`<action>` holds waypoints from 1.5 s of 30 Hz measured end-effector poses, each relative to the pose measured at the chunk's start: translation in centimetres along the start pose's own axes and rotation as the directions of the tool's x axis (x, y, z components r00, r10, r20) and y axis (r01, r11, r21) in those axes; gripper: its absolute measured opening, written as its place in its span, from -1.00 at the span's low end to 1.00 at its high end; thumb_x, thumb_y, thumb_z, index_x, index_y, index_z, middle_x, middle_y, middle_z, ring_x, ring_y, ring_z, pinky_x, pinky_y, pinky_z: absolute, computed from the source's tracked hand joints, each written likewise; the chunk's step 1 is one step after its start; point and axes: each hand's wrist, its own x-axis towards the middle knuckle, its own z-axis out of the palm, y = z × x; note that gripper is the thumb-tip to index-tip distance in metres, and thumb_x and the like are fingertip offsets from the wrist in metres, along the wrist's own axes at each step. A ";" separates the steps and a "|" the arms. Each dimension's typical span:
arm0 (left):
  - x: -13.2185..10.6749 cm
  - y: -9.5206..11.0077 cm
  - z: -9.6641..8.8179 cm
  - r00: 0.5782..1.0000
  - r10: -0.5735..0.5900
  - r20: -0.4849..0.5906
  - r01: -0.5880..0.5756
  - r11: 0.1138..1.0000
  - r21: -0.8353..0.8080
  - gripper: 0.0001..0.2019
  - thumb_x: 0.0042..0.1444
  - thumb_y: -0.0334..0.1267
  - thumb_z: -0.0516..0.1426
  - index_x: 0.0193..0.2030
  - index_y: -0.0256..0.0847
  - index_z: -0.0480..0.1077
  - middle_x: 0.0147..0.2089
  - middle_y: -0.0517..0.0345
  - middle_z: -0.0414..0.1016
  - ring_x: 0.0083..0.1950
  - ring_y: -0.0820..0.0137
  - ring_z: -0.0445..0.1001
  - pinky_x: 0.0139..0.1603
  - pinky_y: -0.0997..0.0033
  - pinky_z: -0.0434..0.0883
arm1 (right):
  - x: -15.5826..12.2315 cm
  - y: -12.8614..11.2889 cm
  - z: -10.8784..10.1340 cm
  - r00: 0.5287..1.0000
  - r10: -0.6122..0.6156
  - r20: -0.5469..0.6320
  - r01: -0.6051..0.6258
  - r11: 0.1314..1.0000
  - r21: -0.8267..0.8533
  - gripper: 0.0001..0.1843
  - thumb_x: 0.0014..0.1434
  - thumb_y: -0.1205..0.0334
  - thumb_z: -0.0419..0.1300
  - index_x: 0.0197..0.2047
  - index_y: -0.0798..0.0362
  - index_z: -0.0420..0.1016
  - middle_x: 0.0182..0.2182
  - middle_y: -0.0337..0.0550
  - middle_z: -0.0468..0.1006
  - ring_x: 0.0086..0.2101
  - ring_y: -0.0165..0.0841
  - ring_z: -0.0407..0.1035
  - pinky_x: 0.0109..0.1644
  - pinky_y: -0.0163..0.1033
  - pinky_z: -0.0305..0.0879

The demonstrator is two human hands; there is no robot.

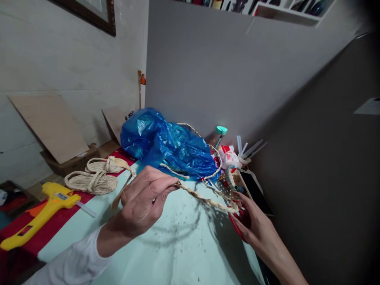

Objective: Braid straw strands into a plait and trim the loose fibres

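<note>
My left hand [142, 204] is closed in a pinch on a braided straw cord [204, 200] that runs to the right across the pale green table sheet [178, 245]. A flat straw strip [120, 194] pokes out behind that hand. My right hand [252, 221] grips the cord's other end against a red rimmed object [236, 225] at the table's right edge. The cord loops on behind a crumpled blue plastic bag [166, 144].
A yellow glue gun [41, 211] lies on red cloth at the left, near two coils of straw rope [95, 176]. A small basket [233, 178], a phone [255, 190], glue sticks [249, 148] and a teal-capped bottle [220, 132] crowd the back right. Boards lean on the left wall.
</note>
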 end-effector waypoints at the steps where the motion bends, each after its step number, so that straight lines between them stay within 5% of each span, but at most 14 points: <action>1: 0.0 0.0 0.1 1.000 0.007 0.000 -0.007 1.000 -0.003 -0.69 0.12 -0.59 0.23 -0.04 -0.18 0.45 -0.28 0.14 0.59 -0.26 0.39 0.51 -0.19 0.35 0.47 | 0.1 0.4 -0.4 0.999 0.029 0.034 -0.029 1.000 0.006 -0.55 0.21 0.09 0.19 0.12 0.09 0.47 -0.32 -0.08 0.56 -0.55 -0.37 0.39 -0.49 -0.28 0.37; 5: 0.0 0.2 0.7 0.998 0.051 0.033 -0.051 0.999 -0.010 -0.70 0.11 -0.59 0.23 -0.06 -0.22 0.41 -0.30 0.11 0.59 -0.29 0.37 0.51 -0.24 0.34 0.47 | 0.4 1.6 -2.0 0.926 0.372 -0.061 -0.366 0.926 0.092 -0.59 0.06 -0.03 0.29 -0.10 0.05 0.60 -0.39 -0.08 0.55 -0.46 -0.25 0.44 -0.42 -0.21 0.36; 8: -0.2 0.2 1.3 0.995 0.053 0.091 -0.052 0.999 -0.008 -0.75 0.11 -0.57 0.21 -0.12 -0.23 0.40 -0.35 0.08 0.58 -0.33 0.34 0.51 -0.28 0.33 0.47 | 1.1 0.3 -2.3 0.795 0.606 -0.023 -0.491 0.665 0.562 -0.54 -0.02 -0.10 0.37 -0.15 0.04 0.55 -0.51 -0.19 0.45 -0.57 -0.36 0.29 -0.56 -0.28 0.20; 10: -0.5 0.2 1.8 0.993 0.046 0.106 -0.044 0.999 -0.017 -0.77 0.12 -0.57 0.17 -0.13 -0.21 0.37 -0.33 0.05 0.58 -0.31 0.33 0.54 -0.26 0.33 0.50 | 1.7 -1.9 -1.8 0.820 0.535 0.206 -0.466 0.414 0.782 -0.51 0.02 -0.16 0.35 -0.14 0.04 0.52 -0.62 -0.33 0.26 -0.64 -0.46 0.11 -0.61 -0.34 0.06; 12: -1.0 0.1 2.4 0.993 0.035 0.115 -0.031 0.999 -0.032 -0.77 0.13 -0.58 0.11 -0.14 -0.20 0.34 -0.29 0.02 0.60 -0.27 0.34 0.58 -0.24 0.38 0.51 | 2.2 -4.7 -0.8 0.836 0.419 0.354 -0.495 0.300 0.815 -0.40 -0.07 -0.15 0.42 -0.05 0.03 0.50 -0.58 -0.34 0.29 -0.63 -0.50 0.10 -0.62 -0.38 0.04; 17: -2.1 -0.3 3.7 0.984 0.013 0.176 -0.006 0.999 -0.038 -0.77 0.16 -0.59 0.04 -0.18 -0.17 0.32 -0.30 0.08 0.62 -0.31 0.40 0.61 -0.30 0.49 0.48 | 2.8 -9.9 1.4 0.843 0.241 0.481 -0.538 0.402 0.741 -0.43 -0.27 0.19 0.58 -0.20 -0.02 0.44 -0.28 -0.20 0.47 -0.33 -0.37 0.39 -0.40 -0.37 0.36; 21: -2.8 -0.7 4.2 0.973 0.029 0.228 -0.019 0.999 -0.045 -0.81 0.17 -0.56 0.07 -0.20 -0.18 0.33 -0.33 0.06 0.60 -0.34 0.37 0.60 -0.32 0.45 0.48 | 2.2 -8.8 2.4 0.761 0.154 0.630 -0.649 0.198 0.735 -0.49 -0.05 0.04 0.48 -0.16 -0.05 0.31 -0.45 -0.33 0.43 -0.58 -0.51 0.29 -0.55 -0.43 0.23; 25: -3.5 -1.0 4.5 0.956 -0.038 0.292 0.060 0.996 -0.067 -0.82 0.15 -0.55 0.06 -0.27 -0.17 0.33 -0.32 0.06 0.59 -0.33 0.36 0.59 -0.31 0.42 0.46 | 1.6 -6.2 2.7 0.779 0.017 0.627 -0.628 0.013 0.778 -0.47 0.02 -0.05 0.41 -0.08 -0.04 0.28 -0.42 -0.29 0.46 -0.52 -0.43 0.39 -0.53 -0.40 0.23; 29: -3.7 -0.9 4.8 0.911 -0.212 0.355 0.256 0.963 -0.081 -0.88 0.13 -0.47 0.08 -0.31 -0.15 0.34 -0.35 0.13 0.56 -0.38 0.38 0.52 -0.34 0.42 0.40 | 1.6 -6.1 3.1 0.724 -0.074 0.686 -0.665 0.189 0.723 -0.47 -0.08 0.22 0.50 -0.13 -0.03 0.29 -0.43 -0.35 0.41 -0.47 -0.49 0.32 -0.39 -0.39 0.25; 30: -3.6 -0.9 4.8 0.889 -0.276 0.365 0.324 0.943 -0.075 -0.88 0.13 -0.46 0.08 -0.29 -0.16 0.35 -0.36 0.15 0.54 -0.40 0.39 0.49 -0.35 0.42 0.38 | 1.6 -6.3 3.4 0.750 -0.052 0.660 -0.624 0.277 0.731 -0.50 -0.06 0.25 0.48 -0.15 -0.03 0.30 -0.41 -0.35 0.38 -0.45 -0.49 0.31 -0.35 -0.38 0.26; 34: -2.1 -1.1 4.4 0.727 -0.507 0.463 0.604 0.793 -0.080 -0.87 0.14 -0.42 0.09 -0.21 -0.18 0.41 -0.38 0.19 0.49 -0.38 0.40 0.42 -0.35 0.44 0.30 | 1.8 -6.4 5.0 0.984 0.070 0.161 -0.156 0.767 0.623 -0.78 0.17 0.36 0.24 -0.12 0.01 0.33 -0.32 -0.26 0.32 -0.37 -0.44 0.26 -0.29 -0.33 0.30; 36: -1.3 -1.3 4.1 0.611 -0.526 0.592 0.714 0.688 -0.126 -0.91 0.18 -0.32 0.12 -0.29 -0.20 0.47 -0.42 0.20 0.46 -0.40 0.41 0.37 -0.39 0.45 0.25 | 1.9 -5.9 5.8 0.997 0.017 -0.078 0.018 0.903 0.429 -0.79 0.21 0.43 0.14 -0.09 0.03 0.34 -0.33 -0.24 0.30 -0.38 -0.42 0.24 -0.30 -0.31 0.28; 39: -0.6 -1.2 3.8 0.434 -0.465 0.771 0.853 0.488 -0.185 -0.74 0.22 -0.17 0.11 -0.37 -0.23 0.55 -0.52 0.21 0.36 -0.48 0.46 0.26 -0.47 0.46 0.15 | 2.0 -5.1 6.4 0.978 0.012 -0.210 0.057 0.946 0.320 -0.76 0.21 0.46 0.09 -0.07 0.03 0.34 -0.32 -0.21 0.30 -0.37 -0.39 0.24 -0.29 -0.27 0.27; 45: -1.3 -0.2 4.1 0.152 -0.349 0.925 0.988 0.042 -0.147 -0.72 0.18 -0.16 0.14 -0.16 -0.32 0.56 -0.63 0.28 0.26 -0.61 0.57 0.02 -0.58 0.51 -0.04 | 2.4 -4.6 7.0 0.972 0.124 -0.199 -0.044 0.930 0.364 -0.70 0.20 0.39 0.16 0.01 0.01 0.34 -0.24 -0.14 0.35 -0.28 -0.32 0.29 -0.21 -0.21 0.33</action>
